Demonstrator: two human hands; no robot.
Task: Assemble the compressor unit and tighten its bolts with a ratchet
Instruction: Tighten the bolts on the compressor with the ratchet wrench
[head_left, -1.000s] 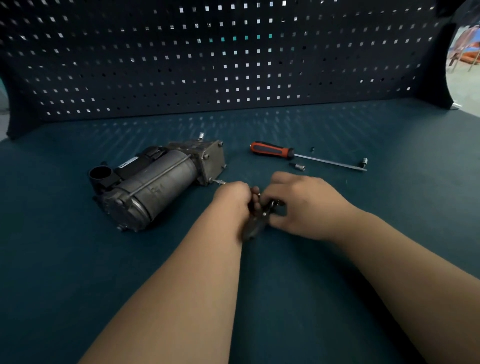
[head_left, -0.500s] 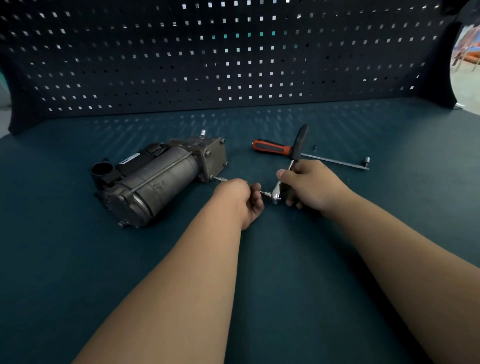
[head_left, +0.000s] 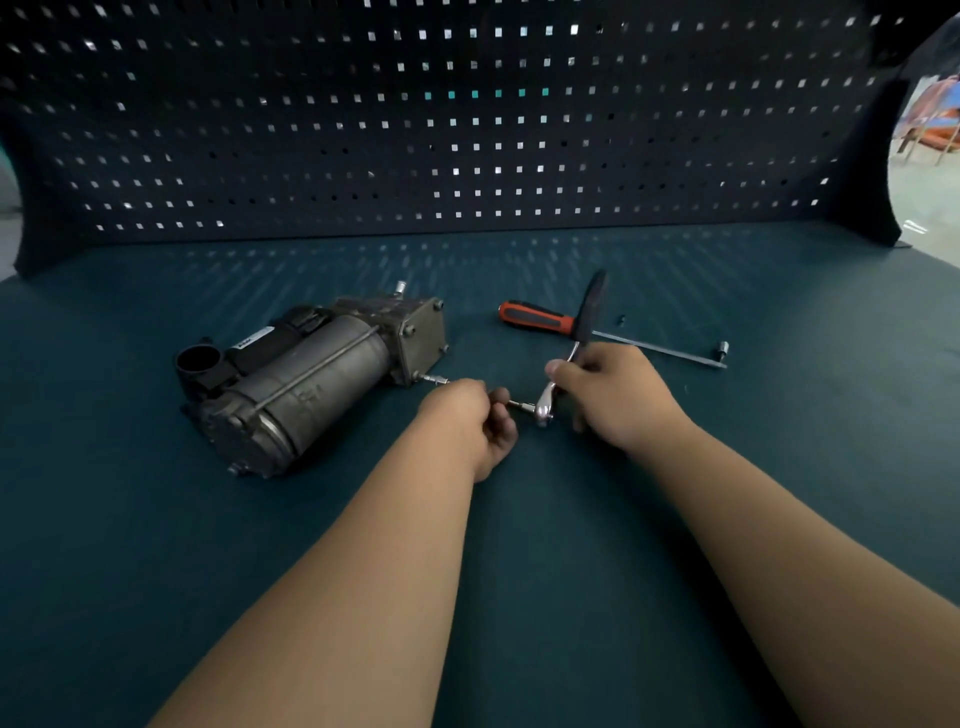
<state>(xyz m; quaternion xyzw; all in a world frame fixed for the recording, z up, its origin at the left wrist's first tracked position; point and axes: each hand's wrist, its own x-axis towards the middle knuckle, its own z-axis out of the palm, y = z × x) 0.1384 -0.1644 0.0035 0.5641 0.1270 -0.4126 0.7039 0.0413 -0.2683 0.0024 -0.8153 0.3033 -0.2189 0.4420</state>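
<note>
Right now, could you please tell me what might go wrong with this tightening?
The compressor lies unclamped; torque could shift it. The ratchet works through a long extension steadied only by the left hand, so it may slip. Its handle could knock the screwdriver.

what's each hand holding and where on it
The right hand grips the ratchet low on its shaft, just above the head; the left hand holds the extension bar at its middle.

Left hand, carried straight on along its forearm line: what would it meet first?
Likely the orange screwdriver handle lying beyond the left hand; bare mat lies between. Depth is unclear, so it might pass just beside it.
</note>
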